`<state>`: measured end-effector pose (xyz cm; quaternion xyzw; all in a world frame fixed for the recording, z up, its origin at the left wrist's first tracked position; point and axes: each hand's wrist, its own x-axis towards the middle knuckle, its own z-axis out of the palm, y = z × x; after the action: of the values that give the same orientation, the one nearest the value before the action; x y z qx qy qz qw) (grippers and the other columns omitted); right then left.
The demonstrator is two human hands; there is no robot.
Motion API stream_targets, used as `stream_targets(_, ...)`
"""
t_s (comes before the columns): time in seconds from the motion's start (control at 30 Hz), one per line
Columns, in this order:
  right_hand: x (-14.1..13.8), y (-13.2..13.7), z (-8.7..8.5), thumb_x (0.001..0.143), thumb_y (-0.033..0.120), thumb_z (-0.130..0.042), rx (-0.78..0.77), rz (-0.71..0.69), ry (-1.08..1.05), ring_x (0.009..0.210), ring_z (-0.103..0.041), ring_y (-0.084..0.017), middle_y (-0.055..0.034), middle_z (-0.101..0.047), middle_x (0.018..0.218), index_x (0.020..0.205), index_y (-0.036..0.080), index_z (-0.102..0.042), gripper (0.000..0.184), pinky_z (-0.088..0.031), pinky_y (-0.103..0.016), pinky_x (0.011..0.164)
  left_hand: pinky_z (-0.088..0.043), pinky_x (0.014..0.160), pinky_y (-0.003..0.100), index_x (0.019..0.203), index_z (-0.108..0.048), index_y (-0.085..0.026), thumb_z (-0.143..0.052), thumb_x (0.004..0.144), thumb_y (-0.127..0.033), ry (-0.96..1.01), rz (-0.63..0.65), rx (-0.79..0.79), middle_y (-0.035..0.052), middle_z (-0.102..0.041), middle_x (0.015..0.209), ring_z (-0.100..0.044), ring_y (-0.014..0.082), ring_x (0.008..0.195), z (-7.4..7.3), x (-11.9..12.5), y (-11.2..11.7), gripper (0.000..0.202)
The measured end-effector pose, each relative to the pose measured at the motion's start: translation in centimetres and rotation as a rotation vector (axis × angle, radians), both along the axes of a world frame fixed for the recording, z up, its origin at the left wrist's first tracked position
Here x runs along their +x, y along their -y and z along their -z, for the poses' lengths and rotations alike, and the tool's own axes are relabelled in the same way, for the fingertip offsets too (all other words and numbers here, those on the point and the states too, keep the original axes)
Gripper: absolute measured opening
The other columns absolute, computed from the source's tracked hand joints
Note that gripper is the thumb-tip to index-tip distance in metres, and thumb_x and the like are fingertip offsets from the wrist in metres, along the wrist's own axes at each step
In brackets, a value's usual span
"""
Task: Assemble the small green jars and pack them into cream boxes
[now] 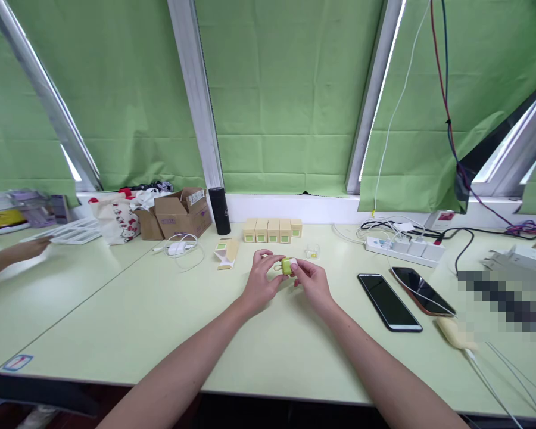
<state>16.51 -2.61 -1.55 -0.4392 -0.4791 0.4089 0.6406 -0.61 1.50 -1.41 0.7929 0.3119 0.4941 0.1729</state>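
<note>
Between my two hands, above the middle of the table, is a small lime-green case with a white part at its right end and a thin loop at its left. My left hand pinches it from the left between thumb and fingers. From the right, the fingers of my right hand close on its white end. A small clear plastic piece with a yellow spot lies just beyond my right hand. Beyond my left hand rests an opened kraft-paper box. Several small closed kraft boxes stand in a row behind.
Two phones lie to the right, near a power strip with cables. A black cylinder, a cardboard box and a white charger are at back left. Another person's hand reaches in at far left.
</note>
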Motion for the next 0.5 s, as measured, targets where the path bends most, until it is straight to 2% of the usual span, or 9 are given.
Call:
stream_targets(0.17,0.0,0.05,-0.44,0.071,0.061,-0.086,-0.029,-0.068,-0.087,0.084,-0.073,-0.024,-0.0092,-0.081,0.099,0.102,0.017,-0.081,0.054,-0.061,-0.033,0.064,-0.052,0.109,0.048,0.126,-0.07,-0.025,-0.076,0.086,-0.014,-0.017,0.006,-0.021,0.0103,-0.066,0.121,-0.051,0.0278,0.129,0.12,-0.05,0.01,0.042)
stream_targets(0.3,-0.04,-0.15,-0.48,0.065,0.061,-0.092,-0.062,-0.127,-0.191,0.081,-0.076,-0.025,-0.0098,-0.081,0.094,0.1,0.017,-0.075,0.059,-0.064,-0.037,0.069,-0.05,0.111,0.052,0.135,-0.065,-0.026,-0.071,0.093,-0.019,-0.074,0.025,0.009,0.0108,-0.068,0.124,-0.047,0.0293,0.131,0.14,-0.01,-0.05,0.043)
stream_targets(0.37,-0.09,-0.11,-0.47,0.063,0.059,-0.094,-0.074,-0.153,-0.246,0.078,-0.078,-0.025,-0.0088,-0.081,0.088,0.106,0.017,-0.072,0.064,-0.065,-0.041,0.074,-0.047,0.114,0.056,0.141,-0.062,-0.027,-0.065,0.097,-0.021,-0.103,0.022,0.032,0.011,-0.066,0.133,-0.043,0.03,0.133,0.11,0.04,0.01,0.045)
stream_targets(0.5,-0.17,0.35,-0.66,0.065,0.056,-0.095,-0.056,-0.188,-0.3,0.082,-0.08,-0.028,-0.0074,-0.082,0.087,0.126,0.019,-0.066,0.077,-0.064,-0.049,0.089,-0.041,0.119,0.061,0.151,-0.053,-0.031,-0.059,0.1,-0.024,-0.184,-0.011,0.069,0.012,-0.049,0.152,-0.033,0.0324,0.143,0.04,0.26,0.56,0.052)
